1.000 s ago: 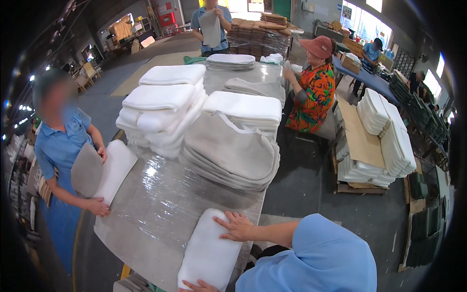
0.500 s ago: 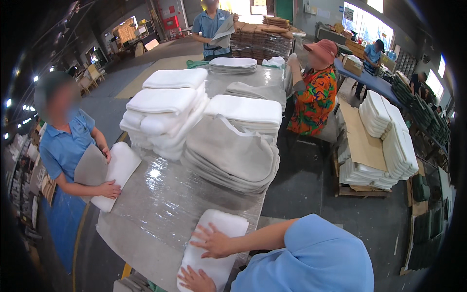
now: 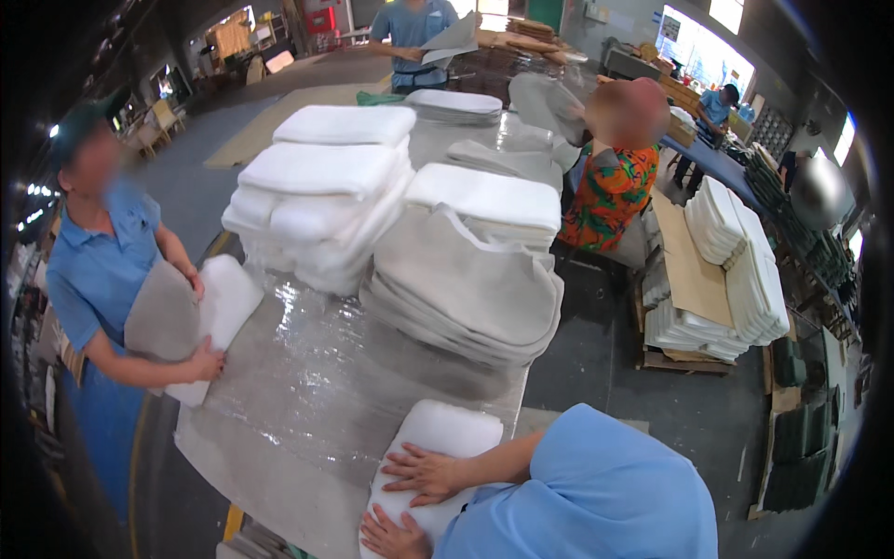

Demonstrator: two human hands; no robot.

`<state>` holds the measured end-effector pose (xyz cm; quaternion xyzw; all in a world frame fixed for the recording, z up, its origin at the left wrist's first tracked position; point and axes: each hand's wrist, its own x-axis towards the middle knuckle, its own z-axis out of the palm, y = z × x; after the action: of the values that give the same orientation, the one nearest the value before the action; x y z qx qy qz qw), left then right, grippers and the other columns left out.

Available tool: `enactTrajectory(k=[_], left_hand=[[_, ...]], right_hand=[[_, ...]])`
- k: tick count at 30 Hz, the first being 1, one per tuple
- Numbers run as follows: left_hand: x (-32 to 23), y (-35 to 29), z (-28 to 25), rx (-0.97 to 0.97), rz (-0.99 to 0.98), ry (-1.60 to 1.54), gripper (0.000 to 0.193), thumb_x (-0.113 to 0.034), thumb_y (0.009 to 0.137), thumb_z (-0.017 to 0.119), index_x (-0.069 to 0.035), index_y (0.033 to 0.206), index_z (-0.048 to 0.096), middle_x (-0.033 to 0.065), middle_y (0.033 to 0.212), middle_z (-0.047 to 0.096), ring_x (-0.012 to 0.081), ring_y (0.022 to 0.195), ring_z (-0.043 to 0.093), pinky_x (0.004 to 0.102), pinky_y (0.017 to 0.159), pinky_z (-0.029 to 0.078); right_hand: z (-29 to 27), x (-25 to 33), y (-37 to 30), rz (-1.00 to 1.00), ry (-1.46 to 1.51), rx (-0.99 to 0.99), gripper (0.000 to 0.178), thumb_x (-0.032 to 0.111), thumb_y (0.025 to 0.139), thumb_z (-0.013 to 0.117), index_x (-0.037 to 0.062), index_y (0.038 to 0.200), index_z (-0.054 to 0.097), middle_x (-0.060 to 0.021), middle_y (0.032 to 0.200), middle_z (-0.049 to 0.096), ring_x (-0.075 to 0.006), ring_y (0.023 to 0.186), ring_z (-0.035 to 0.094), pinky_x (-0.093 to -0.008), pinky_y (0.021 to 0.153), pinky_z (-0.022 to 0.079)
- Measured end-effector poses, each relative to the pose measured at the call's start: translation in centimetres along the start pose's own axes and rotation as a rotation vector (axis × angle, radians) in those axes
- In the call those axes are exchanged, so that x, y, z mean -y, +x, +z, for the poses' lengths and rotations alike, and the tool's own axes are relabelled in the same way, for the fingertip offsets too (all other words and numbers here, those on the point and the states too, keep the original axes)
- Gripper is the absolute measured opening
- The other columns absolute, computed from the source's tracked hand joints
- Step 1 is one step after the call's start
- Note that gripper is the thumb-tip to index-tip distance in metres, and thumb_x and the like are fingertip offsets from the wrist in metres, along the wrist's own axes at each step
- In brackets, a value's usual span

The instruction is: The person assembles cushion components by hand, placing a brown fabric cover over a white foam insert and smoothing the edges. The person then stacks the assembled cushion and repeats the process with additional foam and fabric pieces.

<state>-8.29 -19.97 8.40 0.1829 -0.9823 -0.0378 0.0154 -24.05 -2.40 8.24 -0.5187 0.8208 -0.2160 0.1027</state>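
A thick white fleecy pad [image 3: 438,427] lies flat on the plastic-wrapped table at its near edge. My right hand [image 3: 424,473] rests palm down on its middle, fingers spread. Lower down, my left hand [image 3: 396,537] is laid on the same pad, fingers also apart, with part of the pad cut off by the picture's lower edge. Neither hand grips anything. Beyond the pad sits a stack of curved grey felt-like sheets [image 3: 466,279], with a pile of white pads [image 3: 484,197] behind it.
A tall pile of white pads [image 3: 317,172] stands on the table [image 3: 279,373]. At left, a co-worker [image 3: 102,242] handles a grey sheet and white pad. Another in a patterned shirt [image 3: 610,191] works across the table; a third [image 3: 410,37] stands behind. A loaded pallet [image 3: 689,363] stands right.
The view has shifted, so the table appears slightly moved. My hands stay on the white pad, with the right hand's fingers slightly closer together. The co-worker in the patterned shirt now holds out a grey sheet.
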Motion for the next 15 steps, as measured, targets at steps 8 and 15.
enactTrajectory(k=[8,15], left_hand=[[2.6,1.6,-2.0,0.127,0.001,-0.337,0.061,-0.04,0.101,0.061,-0.008,0.152,0.055,0.0248,0.157,0.048,0.0473,0.144,0.043,0.061,0.122,0.027],[7.9,1.0,-3.9,-0.068,-0.176,-0.405,0.042,-0.03,0.108,0.054,0.0,0.134,0.065,0.0238,0.133,0.064,0.0444,0.124,0.056,0.0533,0.109,0.041]], right_hand=[[-1.1,0.2,1.1,0.14,-0.037,0.195,0.066,0.061,0.101,0.056,0.0245,0.156,0.055,-0.0087,0.17,0.041,-0.0335,0.161,0.027,-0.0663,0.128,0.014],[-7.6,-5.5,0.5,0.38,-0.129,0.021,0.042,0.044,0.102,0.065,0.0167,0.134,0.068,-0.0092,0.145,0.061,-0.0347,0.14,0.051,-0.0635,0.12,0.032]])
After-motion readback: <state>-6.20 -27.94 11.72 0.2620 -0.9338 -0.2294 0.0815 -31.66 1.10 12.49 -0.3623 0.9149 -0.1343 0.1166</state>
